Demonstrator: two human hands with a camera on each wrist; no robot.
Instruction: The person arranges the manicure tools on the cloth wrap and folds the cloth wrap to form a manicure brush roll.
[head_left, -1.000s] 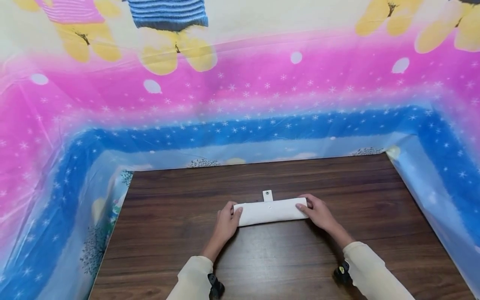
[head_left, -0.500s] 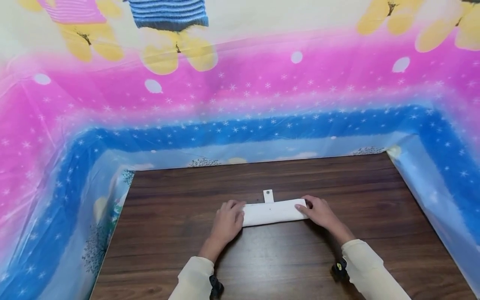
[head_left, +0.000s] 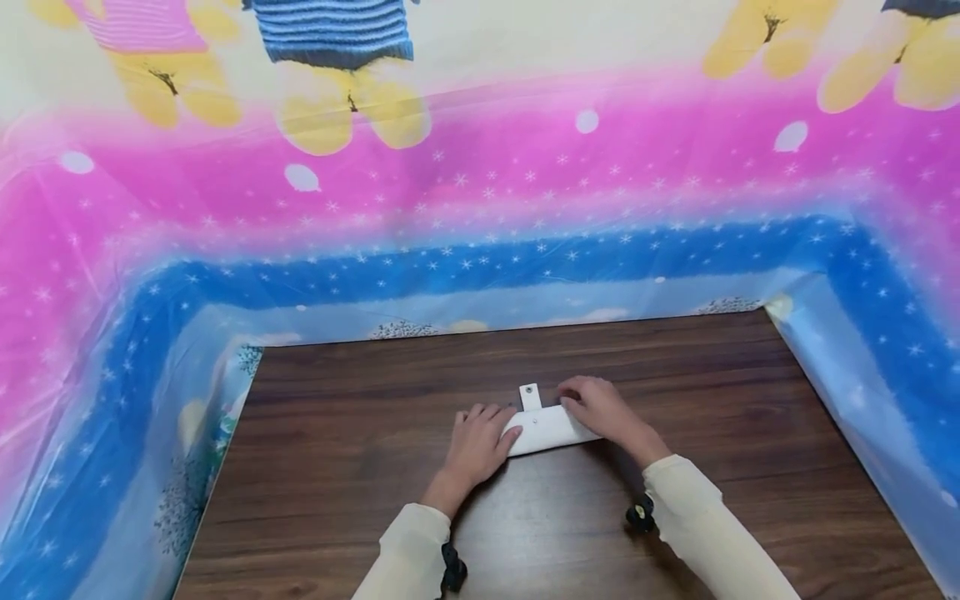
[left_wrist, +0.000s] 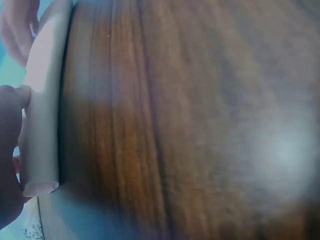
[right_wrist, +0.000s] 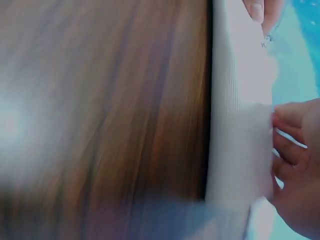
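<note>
A white rolled-up pouch (head_left: 551, 427) lies crosswise on the table, a small round stud showing on its top. From its far side a short strap (head_left: 530, 398) with a metal snap sticks out flat. My left hand (head_left: 477, 440) holds the left end, thumb (left_wrist: 19, 96) on the roll and the other fingers partly hidden behind it. My right hand (head_left: 603, 410) is at the far edge, right of the strap, with bent fingers (right_wrist: 290, 147) touching that edge. Their tips are hidden, so I cannot tell whether they grip it. The pouch's right end is blurred in the right wrist view.
The dark wood table (head_left: 360, 392) runs out on all sides of the pouch. A printed pink and blue cloth (head_left: 480, 208) hangs behind and along both sides of it. Black wrist devices (head_left: 453, 568) sit under the cream sleeves (head_left: 408, 550).
My right hand has left the pouch's right end and moved left along its far edge toward the strap. The left hand has slid right, farther over the left end.
</note>
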